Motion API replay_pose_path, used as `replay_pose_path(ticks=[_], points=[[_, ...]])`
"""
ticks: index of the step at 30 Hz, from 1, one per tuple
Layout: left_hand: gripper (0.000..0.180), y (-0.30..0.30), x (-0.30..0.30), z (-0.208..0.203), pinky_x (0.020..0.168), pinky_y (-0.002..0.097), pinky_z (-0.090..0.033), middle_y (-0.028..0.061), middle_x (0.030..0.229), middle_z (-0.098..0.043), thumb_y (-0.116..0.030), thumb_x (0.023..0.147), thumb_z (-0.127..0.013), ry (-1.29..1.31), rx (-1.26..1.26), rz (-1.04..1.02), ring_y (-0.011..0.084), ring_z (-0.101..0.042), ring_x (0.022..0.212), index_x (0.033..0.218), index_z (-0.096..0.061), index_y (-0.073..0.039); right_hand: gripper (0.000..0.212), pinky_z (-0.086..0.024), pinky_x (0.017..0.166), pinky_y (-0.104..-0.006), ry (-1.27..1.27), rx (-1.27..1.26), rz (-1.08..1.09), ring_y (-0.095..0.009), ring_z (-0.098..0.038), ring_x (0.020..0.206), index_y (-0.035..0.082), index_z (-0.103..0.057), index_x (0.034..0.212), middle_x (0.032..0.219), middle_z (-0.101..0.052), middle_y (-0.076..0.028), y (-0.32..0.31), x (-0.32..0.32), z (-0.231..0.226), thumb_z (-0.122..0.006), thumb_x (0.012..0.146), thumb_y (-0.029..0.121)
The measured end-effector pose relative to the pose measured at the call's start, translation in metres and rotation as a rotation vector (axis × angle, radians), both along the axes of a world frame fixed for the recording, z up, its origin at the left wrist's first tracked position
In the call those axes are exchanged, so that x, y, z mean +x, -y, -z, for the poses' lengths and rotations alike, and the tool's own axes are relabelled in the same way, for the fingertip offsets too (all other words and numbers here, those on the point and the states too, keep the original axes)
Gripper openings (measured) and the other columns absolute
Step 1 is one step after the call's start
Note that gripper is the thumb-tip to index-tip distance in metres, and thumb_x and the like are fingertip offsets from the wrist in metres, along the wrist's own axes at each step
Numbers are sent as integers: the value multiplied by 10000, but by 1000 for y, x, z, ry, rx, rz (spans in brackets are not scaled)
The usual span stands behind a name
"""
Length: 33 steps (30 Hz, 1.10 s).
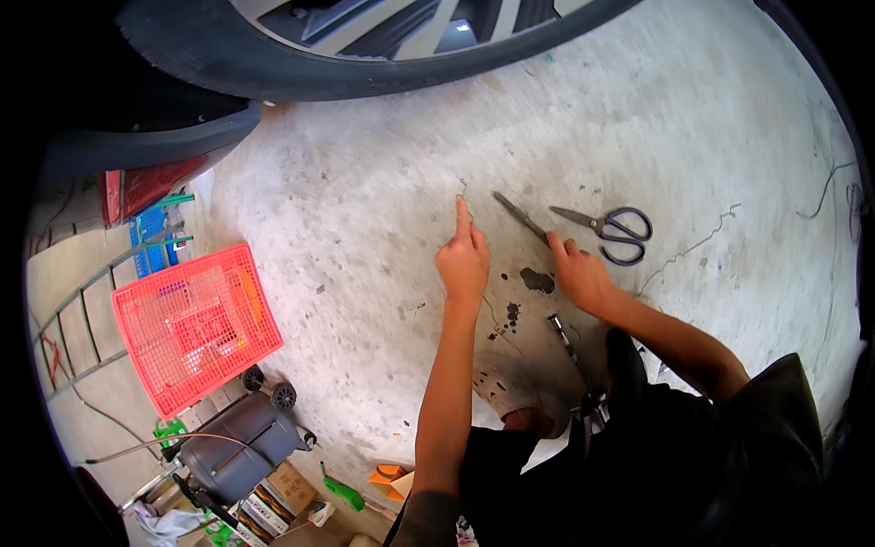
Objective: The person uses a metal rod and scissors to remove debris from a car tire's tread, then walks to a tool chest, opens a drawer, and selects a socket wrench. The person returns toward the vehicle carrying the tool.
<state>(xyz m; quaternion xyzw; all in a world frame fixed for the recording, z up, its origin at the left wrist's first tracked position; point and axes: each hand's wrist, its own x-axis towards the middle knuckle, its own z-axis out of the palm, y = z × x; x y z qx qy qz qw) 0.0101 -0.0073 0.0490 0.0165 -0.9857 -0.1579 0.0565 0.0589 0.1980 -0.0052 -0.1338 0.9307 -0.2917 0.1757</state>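
My left hand [464, 262] reaches forward over the concrete floor with its index finger stretched out. Its other fingers curl in, and I see nothing held in them. A thin dark line on the floor shows just past that fingertip. My right hand [580, 273] grips one end of a narrow dark metal tool [518, 213]; its exact kind is unclear, and the gripped end is hidden by my fingers. The tool's free end points toward my left fingertip. Beside my right hand lies a pair of dark scissors [597, 222] with large loop handles, blades slightly apart.
A car wheel [365, 77] stands at the top. On the left are a red plastic basket [196, 324], a grey wheeled tank [239, 445] and a ladder [84, 314]. A green-handled tool [343, 490] lies below. A ratchet-like metal tool [567, 342] is near my shoe [506, 387].
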Motion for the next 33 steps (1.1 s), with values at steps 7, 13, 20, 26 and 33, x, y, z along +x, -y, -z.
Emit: replay_pose_path(ticks=[7, 13, 20, 26, 33], points=[[479, -34, -25, -39, 406, 346, -391, 97, 463, -483, -76, 857, -560, 115, -113, 44, 221, -437, 365, 1332, -516, -31, 340, -521, 548, -395, 100, 222, -205, -330, -669, 727, 12, -509, 1101, 829, -644, -140, -9, -17, -25, -591, 798, 143], [490, -44, -51, -61, 501, 425, -467, 145, 518, -551, -94, 847, -564, 149, -78, 6, 332, -548, 455, 1332, -509, -41, 394, -484, 610, -319, 681, -947, 86, -170, -622, 666, -13, -594, 1117, 834, -637, -92, 22, -37, -102, -535, 953, 340], [493, -73, -131, -111, 618, 461, -496, 195, 613, -610, -84, 869, -524, -21, 95, 103, 408, -600, 594, 1352, -435, -43, 274, -359, 508, -301, 513, -1024, 469, -85, -362, 545, -13, -657, 1037, 572, -406, 13, 21, -80, -143, -501, 970, 203], [451, -61, -208, -131, 607, 408, -509, 149, 617, -640, -115, 892, -505, -142, 198, 117, 281, -626, 506, 1331, -443, -33, 218, -367, 526, -316, 72, -911, 357, -100, -363, 549, 1, -676, 948, 553, -422, -102, 1, -154, -165, -565, 918, 186], [454, -80, -250, -144, 469, 307, -520, 105, 661, -662, -69, 890, -464, 23, 325, 87, 181, -628, 494, 1332, -402, 14, 192, -376, 518, -332, 76, -752, 393, -142, -365, 513, 7, -689, 905, 545, -459, -116, -28, -202, -175, -624, 873, 185]])
